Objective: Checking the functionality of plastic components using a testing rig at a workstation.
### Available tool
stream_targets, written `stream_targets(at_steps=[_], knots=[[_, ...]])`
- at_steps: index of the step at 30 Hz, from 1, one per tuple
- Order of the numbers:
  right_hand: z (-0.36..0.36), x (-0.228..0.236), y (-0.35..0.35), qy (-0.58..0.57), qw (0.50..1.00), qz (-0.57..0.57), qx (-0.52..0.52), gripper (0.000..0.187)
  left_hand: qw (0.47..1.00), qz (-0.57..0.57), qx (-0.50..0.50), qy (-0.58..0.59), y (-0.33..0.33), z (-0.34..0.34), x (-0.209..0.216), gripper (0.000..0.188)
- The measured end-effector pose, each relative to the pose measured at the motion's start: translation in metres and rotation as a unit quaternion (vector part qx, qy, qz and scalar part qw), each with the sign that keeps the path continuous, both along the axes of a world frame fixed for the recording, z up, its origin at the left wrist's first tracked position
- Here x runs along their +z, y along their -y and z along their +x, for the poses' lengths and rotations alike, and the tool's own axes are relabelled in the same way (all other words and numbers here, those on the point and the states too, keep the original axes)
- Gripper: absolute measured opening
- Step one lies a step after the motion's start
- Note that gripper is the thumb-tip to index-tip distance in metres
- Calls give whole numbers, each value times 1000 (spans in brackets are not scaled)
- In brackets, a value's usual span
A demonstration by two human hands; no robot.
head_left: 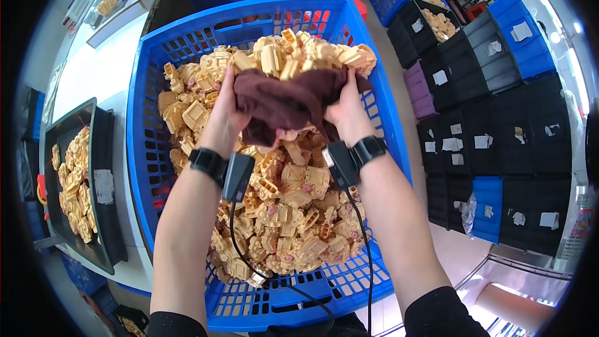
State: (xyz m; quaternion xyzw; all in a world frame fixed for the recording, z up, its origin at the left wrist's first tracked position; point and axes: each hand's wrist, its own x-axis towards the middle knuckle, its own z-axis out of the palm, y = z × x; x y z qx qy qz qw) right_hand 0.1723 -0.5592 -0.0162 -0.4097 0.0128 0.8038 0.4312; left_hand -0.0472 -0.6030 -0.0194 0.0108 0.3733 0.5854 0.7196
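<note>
Fingers of my left hand point(234, 101) and right hand point(346, 107) are closed on opposite sides of a maroon cloth point(284, 101), though I cannot tell how far the hidden ones reach beneath it. I judge that this wide hold keeps the cloth spread and shares its weight. Its long axis runs crosswise, hand to hand; its far edge faces away from me, and loose cream pieces point(271, 59) gather there, some too blurred to count. The cloth is above the far half of a blue basket point(268, 321), whose high slotted walls probably contain the heap point(306, 178) of similar pieces. Wristbands point(369, 150) carry small black boxes point(238, 176) behind the palms, likely to leave the fingers free. Leftward lies a black tray point(105, 143) of more pieces; rightward stand black bins point(499, 115).
</note>
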Motion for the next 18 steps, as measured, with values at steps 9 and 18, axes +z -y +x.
stream_targets(at_steps=[9, 18], knots=[[-23, 29, -4, 94, 995, -23, -10, 66, 980, -52, 185, -51, 14, -40, 56, 33], [50, 69, 104, 102, 989, 95, 46, 30, 980, 49, 75, -180, 212, -51, 85, 44]])
